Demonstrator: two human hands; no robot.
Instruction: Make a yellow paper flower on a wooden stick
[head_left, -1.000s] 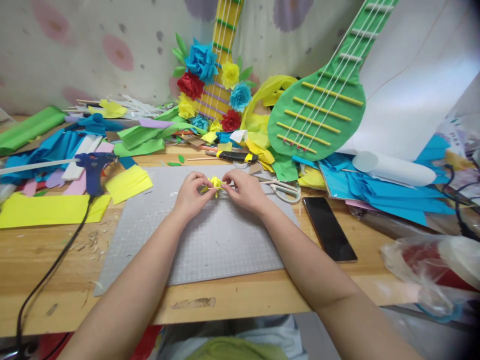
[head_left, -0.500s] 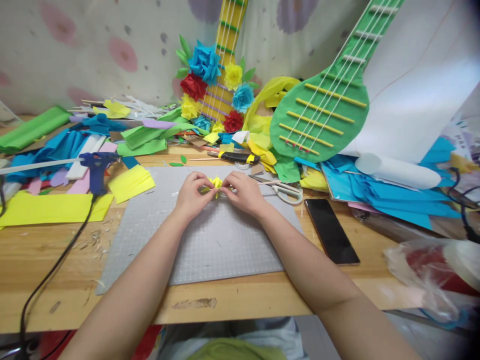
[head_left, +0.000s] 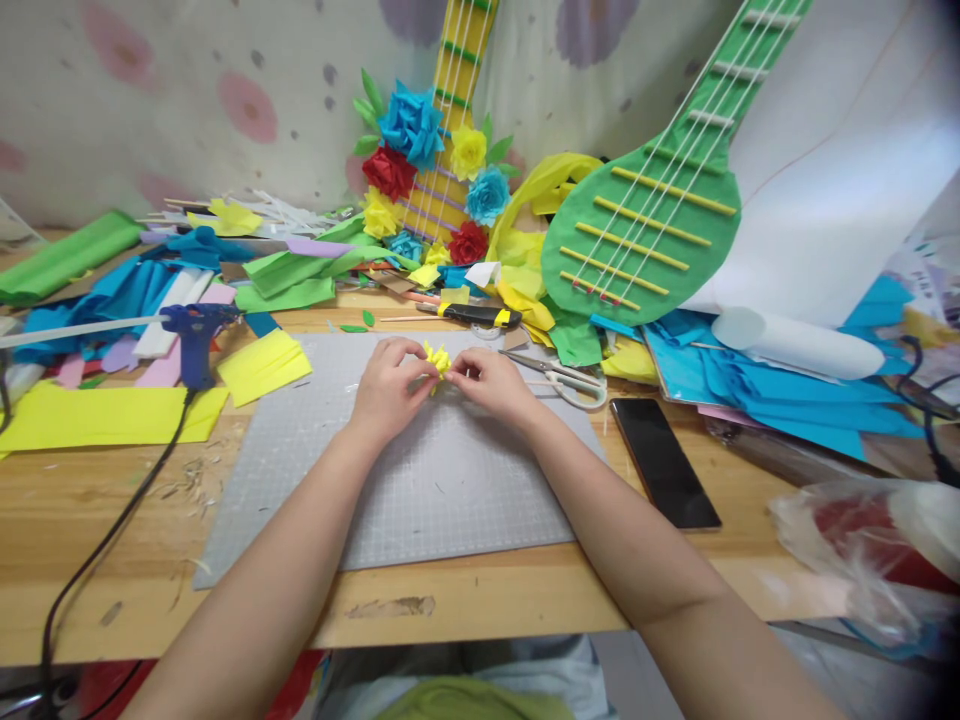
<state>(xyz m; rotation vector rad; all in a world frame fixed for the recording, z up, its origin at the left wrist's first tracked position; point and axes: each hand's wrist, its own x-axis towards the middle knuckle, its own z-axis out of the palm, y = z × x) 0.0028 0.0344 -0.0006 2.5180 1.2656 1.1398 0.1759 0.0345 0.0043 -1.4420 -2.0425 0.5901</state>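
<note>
A small yellow paper flower with frilled petals is held above the grey cutting mat. My left hand pinches it from the left between thumb and fingers. From the right, my right hand has its thumb and index finger closed at the flower's lower edge; the other fingers are curled. The fingertips partly cover the flower's underside. Just right of my right hand lie white-handled scissors. A black and yellow utility knife rests behind the mat.
On the left are a blue glue gun with a trailing cord and yellow paper sheets. A phone lies right of the mat. Behind stand a green paper-covered instrument and a yellow one with flowers. Blue paper is piled right.
The flower has turned and shows more of its petals between my hands. My right fingers have curled in more, and the thin stick seen beside my right hand no longer shows.
</note>
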